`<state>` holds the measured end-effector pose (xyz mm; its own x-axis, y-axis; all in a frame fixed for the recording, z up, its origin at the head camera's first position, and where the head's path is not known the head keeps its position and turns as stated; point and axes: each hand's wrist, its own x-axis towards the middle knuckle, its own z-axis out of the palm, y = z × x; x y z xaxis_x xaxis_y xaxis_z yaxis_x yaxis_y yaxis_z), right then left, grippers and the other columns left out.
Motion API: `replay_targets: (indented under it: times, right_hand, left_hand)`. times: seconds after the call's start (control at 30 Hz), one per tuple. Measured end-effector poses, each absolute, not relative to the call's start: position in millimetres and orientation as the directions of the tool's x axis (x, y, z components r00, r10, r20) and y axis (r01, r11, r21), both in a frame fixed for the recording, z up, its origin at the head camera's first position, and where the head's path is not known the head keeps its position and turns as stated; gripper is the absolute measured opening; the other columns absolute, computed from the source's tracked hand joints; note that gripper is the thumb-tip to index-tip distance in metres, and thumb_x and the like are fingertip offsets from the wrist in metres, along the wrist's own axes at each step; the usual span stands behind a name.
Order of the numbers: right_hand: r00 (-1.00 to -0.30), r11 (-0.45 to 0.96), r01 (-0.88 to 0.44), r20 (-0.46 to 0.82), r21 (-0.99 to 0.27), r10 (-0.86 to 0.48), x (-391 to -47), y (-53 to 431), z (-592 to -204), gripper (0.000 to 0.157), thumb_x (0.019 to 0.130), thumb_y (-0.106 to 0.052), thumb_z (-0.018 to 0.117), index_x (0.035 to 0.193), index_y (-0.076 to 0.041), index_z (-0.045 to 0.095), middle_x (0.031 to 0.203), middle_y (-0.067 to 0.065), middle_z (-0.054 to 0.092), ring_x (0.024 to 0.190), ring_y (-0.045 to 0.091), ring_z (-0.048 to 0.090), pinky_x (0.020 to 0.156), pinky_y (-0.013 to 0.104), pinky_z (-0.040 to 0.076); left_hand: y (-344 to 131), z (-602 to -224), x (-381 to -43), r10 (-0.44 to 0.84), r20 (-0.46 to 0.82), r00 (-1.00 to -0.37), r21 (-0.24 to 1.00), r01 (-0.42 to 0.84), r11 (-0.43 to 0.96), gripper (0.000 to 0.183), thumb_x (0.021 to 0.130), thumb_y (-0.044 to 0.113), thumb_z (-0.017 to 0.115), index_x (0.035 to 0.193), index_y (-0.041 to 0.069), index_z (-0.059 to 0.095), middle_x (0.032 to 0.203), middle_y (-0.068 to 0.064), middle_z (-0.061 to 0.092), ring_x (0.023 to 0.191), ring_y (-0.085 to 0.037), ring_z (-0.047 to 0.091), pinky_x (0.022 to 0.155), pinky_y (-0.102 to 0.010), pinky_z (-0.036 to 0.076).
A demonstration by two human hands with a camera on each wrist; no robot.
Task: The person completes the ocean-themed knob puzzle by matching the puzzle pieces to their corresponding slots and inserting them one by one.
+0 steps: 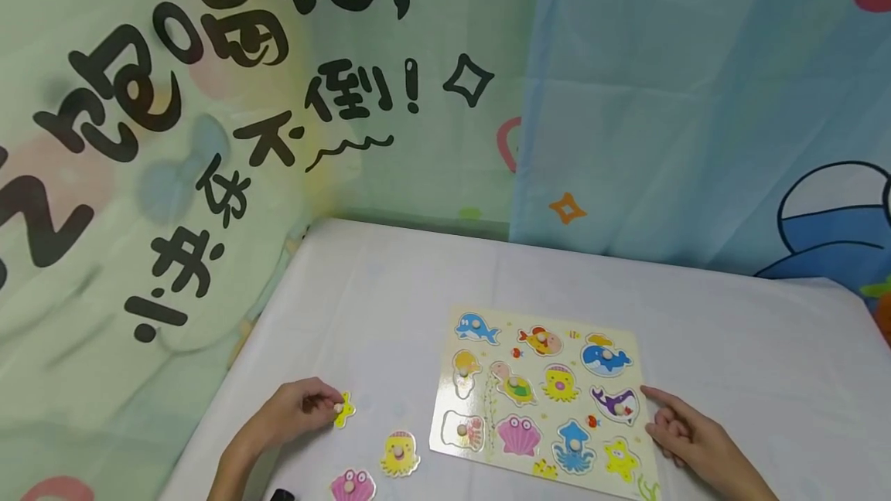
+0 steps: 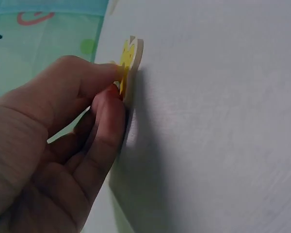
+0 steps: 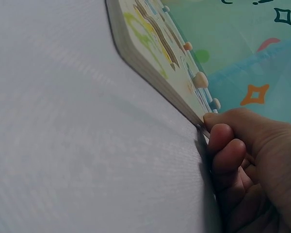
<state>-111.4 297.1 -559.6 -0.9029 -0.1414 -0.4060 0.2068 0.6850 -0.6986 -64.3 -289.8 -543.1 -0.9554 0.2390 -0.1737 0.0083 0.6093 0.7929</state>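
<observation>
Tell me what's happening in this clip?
A person's left hand pinches a yellow star piece beside a puzzle board, while the right hand touches the board's right edge. A yellow octopus piece and a pink shell piece lie loose on the white tabletop. Other pieces, a knobbed blue squid among them, sit on the board.

Between the left hand (image 1: 295, 412) and the right hand (image 1: 696, 439), a board (image 1: 445, 400) is laid on the table (image 1: 383, 269), its edge touched by the latter. A star piece (image 1: 346, 411) is held in the left hand. On that hand's near right, an octopus piece (image 1: 400, 454) and a shell piece (image 1: 353, 485) are placed. Curtains (image 1: 647, 99) are hung beyond both hands.
</observation>
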Motion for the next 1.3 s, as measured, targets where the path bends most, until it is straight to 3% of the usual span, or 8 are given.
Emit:
replay_targets:
  times: [0.67,1.3]
  right_hand:
    - [-0.907,0.679,0.209,-0.399,-0.704,-0.134,-111,297,-560,0.066,0.093,-0.03,0.063,0.147,-0.004,0.035,0.081,0.003,0.052,0.059,0.013,0.051,0.054,0.022,0.045]
    - [-0.897,0.664,0.236,-0.421,-0.71,-0.131,-112,297,-561,0.068,0.093,-0.032,0.063,0.148,-0.005,0.034,0.082,0.004,0.052,0.06,0.016,0.051,0.054,0.022,0.045]
  left_hand:
    - [-284,-554,-62,0.267,-0.027,-0.963,0.793,0.142,0.593,0.016,0.077,0.0,0.073,0.09,0.008,0.069,0.079,0.004,0.06,0.072,0.004,0.05,0.062,-0.017,0.046]
    - [-286,-551,-61,0.287,-0.071,-0.955,0.801,0.117,0.587,0.013,0.083,0.008,0.073,0.095,0.008,0.068,0.083,0.004,0.06,0.075,0.004,0.049,0.065,-0.017,0.045]
